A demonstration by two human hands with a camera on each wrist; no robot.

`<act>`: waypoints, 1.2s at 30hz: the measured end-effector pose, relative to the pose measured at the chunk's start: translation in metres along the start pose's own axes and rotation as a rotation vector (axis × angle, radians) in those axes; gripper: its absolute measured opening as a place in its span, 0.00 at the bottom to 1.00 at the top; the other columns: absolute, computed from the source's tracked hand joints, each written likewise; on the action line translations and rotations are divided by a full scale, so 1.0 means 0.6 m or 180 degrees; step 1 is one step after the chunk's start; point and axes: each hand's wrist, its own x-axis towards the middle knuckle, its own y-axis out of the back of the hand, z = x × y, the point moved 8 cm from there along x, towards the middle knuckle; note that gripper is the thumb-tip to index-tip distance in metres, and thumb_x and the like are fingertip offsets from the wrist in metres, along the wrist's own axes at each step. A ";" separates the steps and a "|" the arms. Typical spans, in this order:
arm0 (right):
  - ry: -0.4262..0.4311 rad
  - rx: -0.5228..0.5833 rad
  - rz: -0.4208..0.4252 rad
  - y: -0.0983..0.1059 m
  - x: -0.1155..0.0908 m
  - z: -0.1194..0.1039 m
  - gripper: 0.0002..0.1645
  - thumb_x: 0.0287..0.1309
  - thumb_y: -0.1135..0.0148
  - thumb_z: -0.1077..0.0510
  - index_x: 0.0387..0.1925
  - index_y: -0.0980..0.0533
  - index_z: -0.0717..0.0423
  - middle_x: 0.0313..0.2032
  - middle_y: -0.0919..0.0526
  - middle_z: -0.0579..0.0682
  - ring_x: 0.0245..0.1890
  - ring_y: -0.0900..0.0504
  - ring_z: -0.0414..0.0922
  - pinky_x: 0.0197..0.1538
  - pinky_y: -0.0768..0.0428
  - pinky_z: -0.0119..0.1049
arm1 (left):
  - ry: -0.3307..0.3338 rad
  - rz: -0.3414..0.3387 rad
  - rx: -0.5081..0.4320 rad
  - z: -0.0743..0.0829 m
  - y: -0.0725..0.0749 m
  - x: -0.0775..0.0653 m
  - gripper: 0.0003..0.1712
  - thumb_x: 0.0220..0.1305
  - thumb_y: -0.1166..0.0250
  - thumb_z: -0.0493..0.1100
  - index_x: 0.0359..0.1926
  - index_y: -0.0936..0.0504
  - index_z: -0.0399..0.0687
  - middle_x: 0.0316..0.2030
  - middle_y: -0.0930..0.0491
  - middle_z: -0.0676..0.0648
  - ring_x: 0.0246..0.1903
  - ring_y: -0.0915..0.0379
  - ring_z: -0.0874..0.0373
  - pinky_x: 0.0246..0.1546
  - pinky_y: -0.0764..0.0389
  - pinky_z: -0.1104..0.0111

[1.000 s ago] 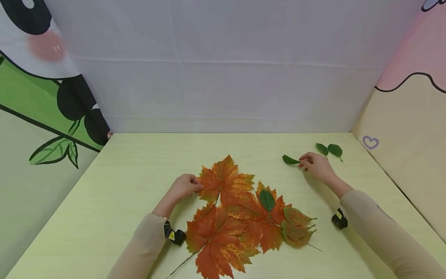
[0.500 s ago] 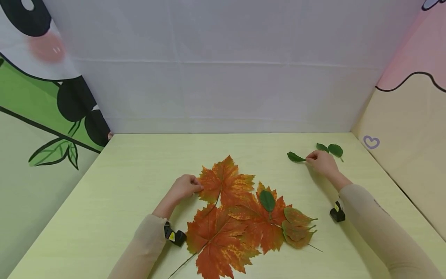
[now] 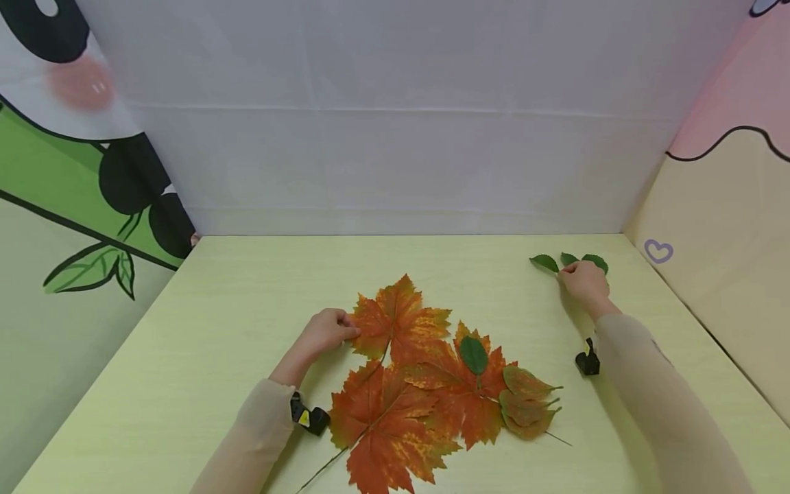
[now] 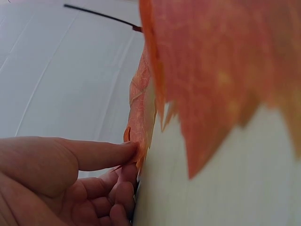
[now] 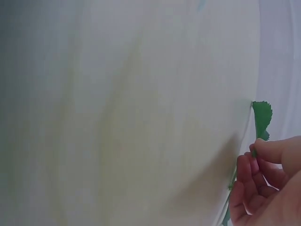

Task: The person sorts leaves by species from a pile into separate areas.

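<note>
With thumb and fingers, my left hand (image 3: 324,331) pinches the left edge of the upper orange maple leaf (image 3: 398,315); the left wrist view shows the thumb (image 4: 106,154) pressed on the leaf's margin. At the far right of the table, my right hand (image 3: 585,283) pinches a small green leaf (image 3: 544,262) by its stem end, and this leaf (image 5: 262,117) stands up from the fingertips in the right wrist view. Just behind that hand lie two other green leaves, a left one (image 3: 568,259) and a right one (image 3: 596,261), partly covered by the hand.
A large orange maple leaf (image 3: 389,425) and another maple leaf (image 3: 459,391) lie in front, overlapping. On the latter sits a green leaf (image 3: 473,355). Several brownish-green leaves (image 3: 527,405) are stacked at its right. A white wall (image 3: 401,165) bounds the table's back.
My right hand has moved right and away toward the back corner, carrying the green leaf up close to the two others. The left hand has stayed on the maple leaf.
</note>
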 end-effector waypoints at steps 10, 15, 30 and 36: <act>-0.0149 -0.0248 -0.0029 0.002 0.011 0.001 0.20 0.62 0.51 0.52 0.47 0.26 0.63 0.47 0.24 0.65 0.43 0.24 0.60 0.31 0.27 0.44 | 0.0006 0.0008 0.0015 0.000 0.000 0.001 0.08 0.57 0.38 0.42 0.28 0.23 0.41 0.25 0.24 0.47 0.21 0.37 0.57 0.21 0.36 0.69; -0.0205 -0.0239 0.0004 0.003 0.013 0.002 0.21 0.61 0.50 0.51 0.46 0.25 0.62 0.47 0.24 0.65 0.43 0.24 0.60 0.32 0.27 0.45 | 0.0015 0.0020 0.0027 0.000 -0.001 0.002 0.08 0.57 0.37 0.42 0.28 0.22 0.41 0.26 0.23 0.47 0.21 0.37 0.57 0.21 0.37 0.69; -0.0180 -0.0263 -0.0020 0.006 -0.001 0.005 0.23 0.59 0.49 0.48 0.45 0.25 0.63 0.46 0.24 0.64 0.38 0.23 0.55 0.27 0.28 0.39 | 0.0011 -0.0001 0.0009 -0.003 -0.004 0.004 0.08 0.58 0.38 0.43 0.29 0.22 0.41 0.26 0.23 0.47 0.21 0.37 0.57 0.21 0.36 0.69; -0.0004 -0.0356 -0.0143 0.007 -0.018 -0.010 0.25 0.59 0.51 0.49 0.49 0.28 0.63 0.47 0.24 0.64 0.42 0.24 0.60 0.28 0.27 0.41 | 0.0011 -0.0007 -0.0003 -0.002 -0.002 0.004 0.08 0.57 0.38 0.42 0.29 0.22 0.41 0.26 0.23 0.47 0.21 0.37 0.57 0.22 0.36 0.69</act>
